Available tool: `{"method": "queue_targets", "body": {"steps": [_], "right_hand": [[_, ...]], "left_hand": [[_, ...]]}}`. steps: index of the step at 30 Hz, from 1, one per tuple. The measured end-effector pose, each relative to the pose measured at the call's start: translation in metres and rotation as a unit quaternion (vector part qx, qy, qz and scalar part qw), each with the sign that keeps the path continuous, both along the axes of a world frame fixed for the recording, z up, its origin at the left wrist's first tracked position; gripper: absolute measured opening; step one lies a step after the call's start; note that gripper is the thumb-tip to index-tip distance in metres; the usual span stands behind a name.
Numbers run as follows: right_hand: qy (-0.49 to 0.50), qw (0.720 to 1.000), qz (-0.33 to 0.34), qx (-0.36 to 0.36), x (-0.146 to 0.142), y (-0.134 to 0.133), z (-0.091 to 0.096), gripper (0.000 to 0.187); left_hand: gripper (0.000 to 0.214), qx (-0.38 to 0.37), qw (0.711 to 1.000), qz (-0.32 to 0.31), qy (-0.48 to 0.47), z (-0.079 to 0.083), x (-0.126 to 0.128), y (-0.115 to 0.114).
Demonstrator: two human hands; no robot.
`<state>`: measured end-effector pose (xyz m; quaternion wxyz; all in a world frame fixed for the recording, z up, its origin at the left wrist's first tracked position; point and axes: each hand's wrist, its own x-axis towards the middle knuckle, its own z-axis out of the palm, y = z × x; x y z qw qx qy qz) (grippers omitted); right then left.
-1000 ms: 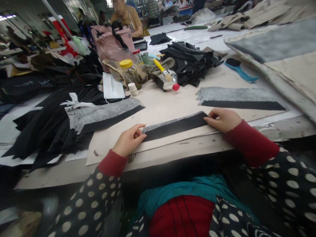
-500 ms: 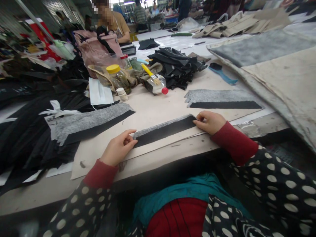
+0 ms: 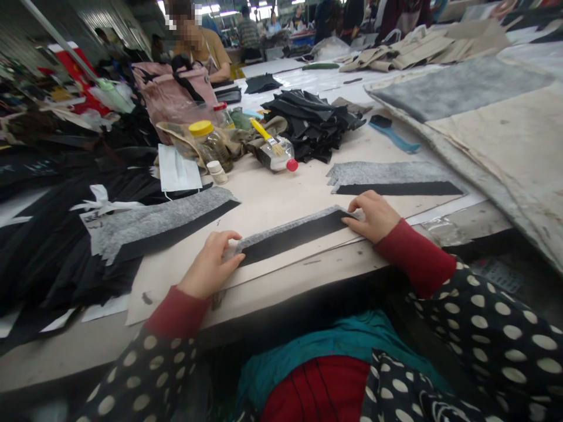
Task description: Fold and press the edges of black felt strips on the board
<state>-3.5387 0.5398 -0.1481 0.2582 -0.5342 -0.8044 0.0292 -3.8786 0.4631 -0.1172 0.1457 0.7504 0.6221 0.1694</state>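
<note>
A black fabric strip (image 3: pixel 294 234) with a grey backing edge (image 3: pixel 290 225) lies slanted on the pale board (image 3: pixel 272 187) before me. My left hand (image 3: pixel 211 258) grips its left end, thumb on the black face and index finger by the grey edge. At the opposite end my right hand (image 3: pixel 372 215) pinches the corner between thumb and fingers. To the left is a stack of similar grey-and-black pieces (image 3: pixel 171 223). Another such pile (image 3: pixel 396 179) rests beyond my right hand.
Behind the strip are a bottle with a red cap (image 3: pixel 279 157), a yellow-handled brush (image 3: pixel 266 133), a yellow-lidded jar (image 3: pixel 213 146) and a heap of black pieces (image 3: pixel 303 126). A quilted pad (image 3: pixel 497 117) spreads at right. Across the table is a person (image 3: pixel 206 50).
The fingers of both hands have parted slightly at the strip's ends. The strip stays nearly in place, and the view has shifted a little.
</note>
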Motion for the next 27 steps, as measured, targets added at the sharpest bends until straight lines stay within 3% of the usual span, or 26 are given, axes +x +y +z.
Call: {"method": "queue_targets", "body": {"steps": [3,6,9,13,18,21,23,25,27], "right_hand": [[0.036,0.999,-0.003,-0.007,0.005,0.002,-0.003,0.025],[0.060,0.997,0.038,-0.026,0.008,0.003,-0.004,0.023],[0.047,0.994,0.097,-0.032,0.008,0.002,-0.003,0.016],[0.032,0.991,0.125,-0.025,0.010,0.001,-0.004,0.022],[0.030,0.992,0.121,-0.026,0.012,0.001,-0.007,0.025],[0.035,0.992,0.117,-0.020,0.012,0.000,-0.007,0.025],[0.036,0.992,0.116,-0.017,0.011,0.000,-0.008,0.025],[0.038,0.993,0.115,-0.013,0.011,-0.001,-0.008,0.025],[0.041,0.993,0.114,-0.010,0.011,-0.001,-0.009,0.026]], "left_hand": [[0.020,-0.012,0.999,-0.028,-0.015,-0.001,-0.001,0.002],[0.014,-0.030,0.998,-0.056,-0.015,-0.001,-0.002,0.003],[0.019,-0.045,0.996,-0.077,-0.006,-0.001,-0.004,0.005],[0.026,-0.080,0.989,-0.125,0.000,0.002,-0.016,0.008],[0.030,-0.080,0.981,-0.153,0.085,0.021,-0.024,0.007],[0.030,-0.006,0.972,-0.124,0.198,0.042,0.004,0.003],[0.032,0.026,0.967,-0.150,0.202,0.052,0.041,0.003],[0.034,0.047,0.964,-0.207,0.160,0.054,0.085,0.009],[0.031,0.053,0.954,-0.258,0.143,0.045,0.127,0.022]]}}
